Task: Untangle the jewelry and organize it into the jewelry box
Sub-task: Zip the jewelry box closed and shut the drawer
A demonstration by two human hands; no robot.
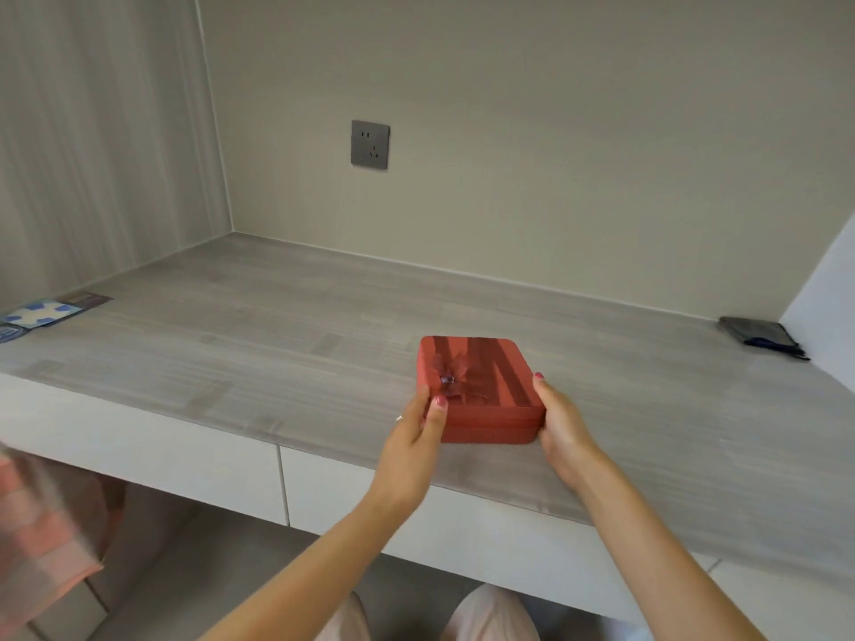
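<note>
A closed red jewelry box (486,377) with a ribbon bow and a small gem on its lid lies on the grey desk (277,326) near the front edge. My left hand (416,437) holds its left side, thumb resting on the lid beside the bow. Gripping the right side of the box is my right hand (560,427), its thumb on the lid's right edge. No loose jewelry shows anywhere in view.
A dark pouch (763,337) lies at the desk's far right by the wall. Blue-and-white cards (41,314) sit at the far left. A grey wall socket (370,144) is behind. A pink checked cloth (41,525) hangs at lower left, below the desk.
</note>
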